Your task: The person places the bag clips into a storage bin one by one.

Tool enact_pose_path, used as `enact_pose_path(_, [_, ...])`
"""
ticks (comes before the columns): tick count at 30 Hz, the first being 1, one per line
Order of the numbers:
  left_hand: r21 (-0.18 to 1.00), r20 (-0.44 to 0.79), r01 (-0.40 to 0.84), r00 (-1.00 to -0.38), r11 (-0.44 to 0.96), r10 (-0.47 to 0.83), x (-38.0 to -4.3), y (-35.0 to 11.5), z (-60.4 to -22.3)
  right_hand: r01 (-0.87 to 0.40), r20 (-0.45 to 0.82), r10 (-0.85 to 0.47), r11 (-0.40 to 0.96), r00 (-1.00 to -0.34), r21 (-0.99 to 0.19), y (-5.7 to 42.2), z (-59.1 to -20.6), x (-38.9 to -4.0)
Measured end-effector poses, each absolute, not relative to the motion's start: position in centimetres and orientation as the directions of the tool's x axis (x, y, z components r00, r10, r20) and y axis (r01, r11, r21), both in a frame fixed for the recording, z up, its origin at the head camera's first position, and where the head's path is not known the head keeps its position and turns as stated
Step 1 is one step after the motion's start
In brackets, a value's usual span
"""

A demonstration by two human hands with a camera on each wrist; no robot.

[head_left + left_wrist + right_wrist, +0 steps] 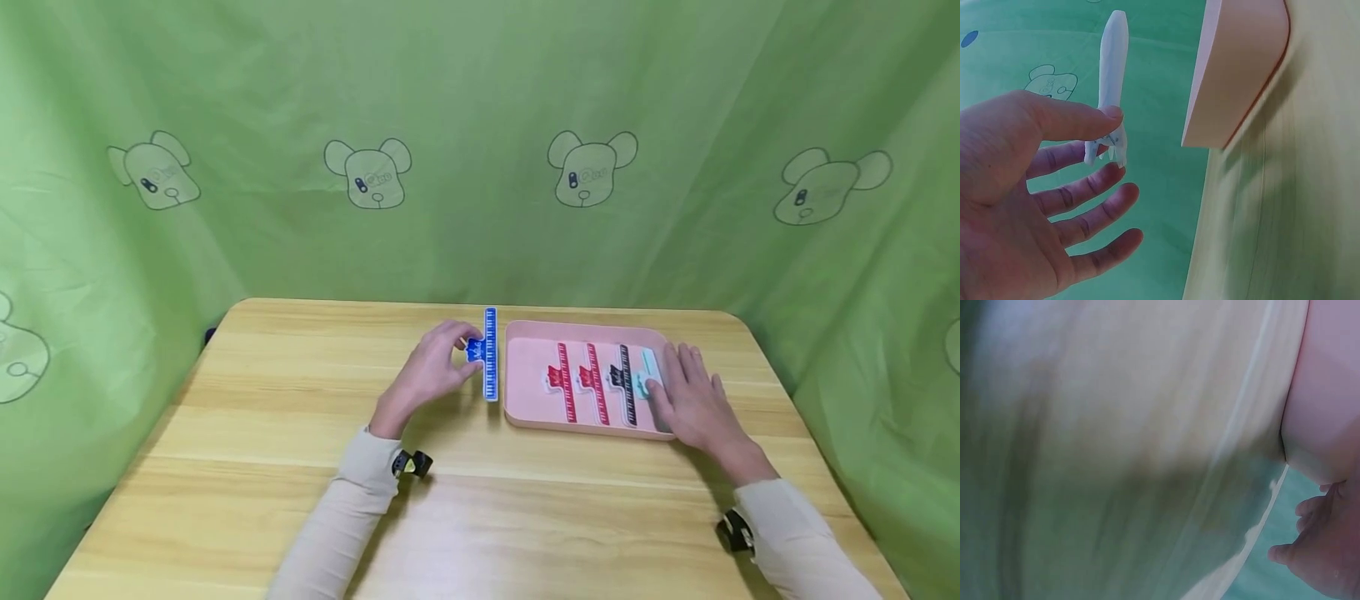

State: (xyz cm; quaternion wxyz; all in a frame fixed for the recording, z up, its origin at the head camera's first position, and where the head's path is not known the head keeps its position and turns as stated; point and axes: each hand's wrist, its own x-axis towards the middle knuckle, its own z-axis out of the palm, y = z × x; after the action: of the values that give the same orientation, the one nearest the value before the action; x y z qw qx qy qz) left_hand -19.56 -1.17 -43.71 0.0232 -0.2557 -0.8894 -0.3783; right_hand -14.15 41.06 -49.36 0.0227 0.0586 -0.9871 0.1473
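Note:
My left hand (433,367) pinches the handle of a blue page clip (491,371) printed with piano keys. This clip stands upright just left of a pink tray (525,383), above the table; in the left wrist view the clip (1114,56) shows pale and edge-on between thumb and fingertips. Over the tray's right rim rests my right hand (699,404), fingers fairly straight, thumb reaching inside. Beside that thumb lies a mint clip (649,367). Further left in the tray are a black clip (627,387) and two red clips (592,383). The right wrist view shows only part of the right hand (1329,550).
The tray stands near the back edge of a wooden table (300,400). A green curtain (480,250) printed with bear heads hangs behind and at both sides. Each wrist wears a small black camera; one (412,463) is on the left sleeve.

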Motion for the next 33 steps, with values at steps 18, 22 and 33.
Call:
enact_pose_path(18, [0.676, 0.199, 0.455, -0.870, 0.580, 0.451, -20.3, 2.5, -44.5, -0.099, 0.027, -0.095, 0.956, -0.995, -0.276, 41.3, -49.4, -14.2])
enact_pose_path(22, [0.664, 0.187, 0.450, -0.874, 0.598, 0.449, -20.4, 3.0, -44.9, -0.107, 0.029, -0.103, 0.953, -0.994, -0.282, 41.1, -49.6, -14.4])
enact_pose_path(33, [0.582, 0.185, 0.490, -0.857, 0.649, 0.481, -20.6, 4.8, -45.9, -0.118, 0.040, -0.111, 0.946, -0.993, -0.302, 41.3, -49.5, -14.4])
